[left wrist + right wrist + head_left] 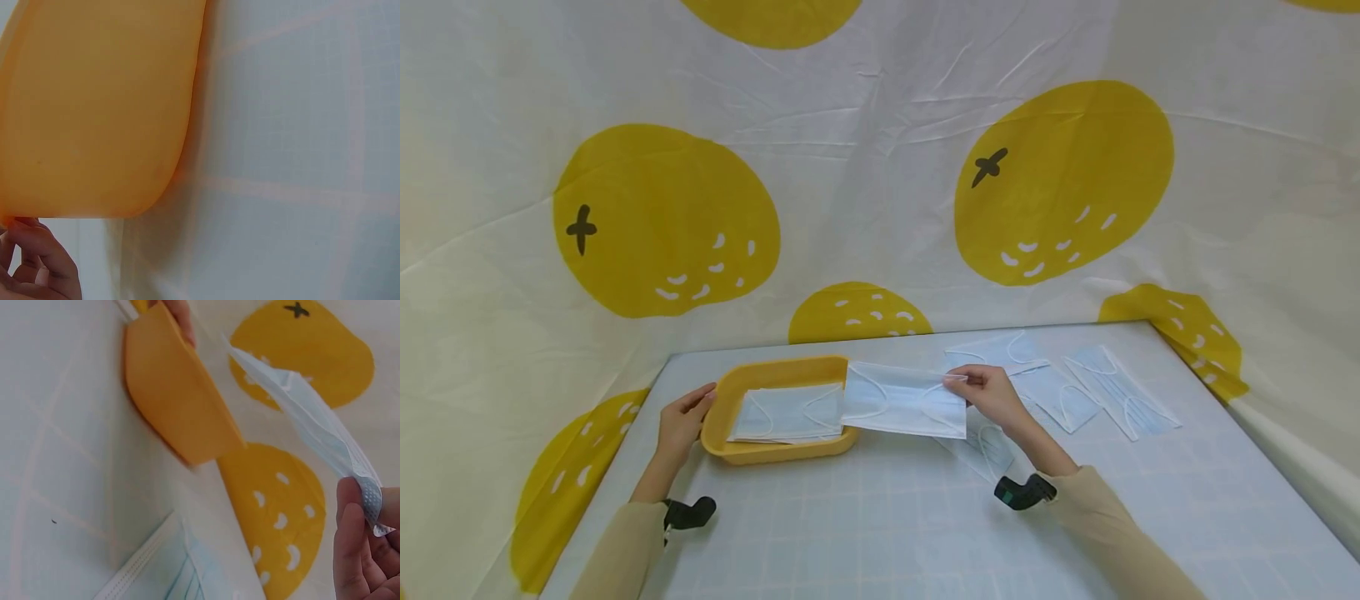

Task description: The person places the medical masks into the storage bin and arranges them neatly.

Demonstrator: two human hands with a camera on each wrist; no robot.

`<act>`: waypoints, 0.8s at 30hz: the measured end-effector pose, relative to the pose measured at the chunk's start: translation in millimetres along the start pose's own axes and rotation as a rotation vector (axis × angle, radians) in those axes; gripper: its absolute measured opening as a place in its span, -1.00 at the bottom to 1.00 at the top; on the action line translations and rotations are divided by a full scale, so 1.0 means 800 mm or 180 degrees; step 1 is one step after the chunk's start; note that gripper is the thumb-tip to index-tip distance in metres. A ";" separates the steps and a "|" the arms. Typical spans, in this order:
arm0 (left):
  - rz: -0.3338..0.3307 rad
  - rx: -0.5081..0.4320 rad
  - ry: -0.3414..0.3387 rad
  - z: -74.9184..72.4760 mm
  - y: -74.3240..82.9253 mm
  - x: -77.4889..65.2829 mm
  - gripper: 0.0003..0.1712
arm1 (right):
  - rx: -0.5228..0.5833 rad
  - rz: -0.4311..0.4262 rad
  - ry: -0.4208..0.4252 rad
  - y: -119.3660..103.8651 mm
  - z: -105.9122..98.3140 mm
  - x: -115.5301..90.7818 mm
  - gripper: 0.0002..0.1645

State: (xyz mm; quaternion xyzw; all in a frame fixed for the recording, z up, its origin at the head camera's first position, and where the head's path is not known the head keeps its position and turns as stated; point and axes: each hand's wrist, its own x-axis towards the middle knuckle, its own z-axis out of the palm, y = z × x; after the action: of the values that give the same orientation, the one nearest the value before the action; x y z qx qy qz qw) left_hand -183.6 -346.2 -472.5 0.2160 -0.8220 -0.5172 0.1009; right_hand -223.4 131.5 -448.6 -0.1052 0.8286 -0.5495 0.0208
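Observation:
A yellow tray point(816, 453) stands at the left of the table with light blue face masks point(790, 414) lying in it. My left hand point(680, 422) grips the tray's left rim; in the left wrist view its fingers point(47, 250) curl at the tray's edge. With thumb and fingers, my right hand point(992, 393) pinches one end of another face mask point(906, 400). That mask is held up off the table, its far end overlapping the tray's right rim in the head view. The right wrist view shows the pinched mask point(312, 419) slanting away from the fingers.
Several loose masks lie to the right, among them one tilted mask point(1122, 392) at the far right and one point(981, 446) partly behind the right forearm. A pale checked cloth covers the table point(865, 533). Behind it hangs a white curtain point(865, 208) with yellow fruit prints.

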 end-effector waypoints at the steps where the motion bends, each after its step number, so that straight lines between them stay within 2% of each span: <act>1: 0.0004 -0.0003 0.0000 0.000 0.000 0.000 -0.42 | 0.0020 -0.0012 -0.0020 -0.002 0.003 0.001 -0.65; 16: -0.0056 0.0003 0.0017 0.000 0.003 0.000 -0.43 | 0.0209 0.0094 -0.0241 -0.017 0.050 0.034 -0.64; 24: -0.0127 0.0048 0.0051 0.002 0.002 0.000 -0.42 | 0.0268 -0.0105 -0.0372 -0.034 0.074 0.050 -0.67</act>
State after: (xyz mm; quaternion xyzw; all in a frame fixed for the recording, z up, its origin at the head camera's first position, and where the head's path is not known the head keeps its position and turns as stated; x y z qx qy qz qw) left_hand -184.6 -343.9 -471.5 0.2372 -0.8205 -0.5112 0.0955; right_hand -249.6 60.0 -443.5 -0.1498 0.8002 -0.5771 0.0644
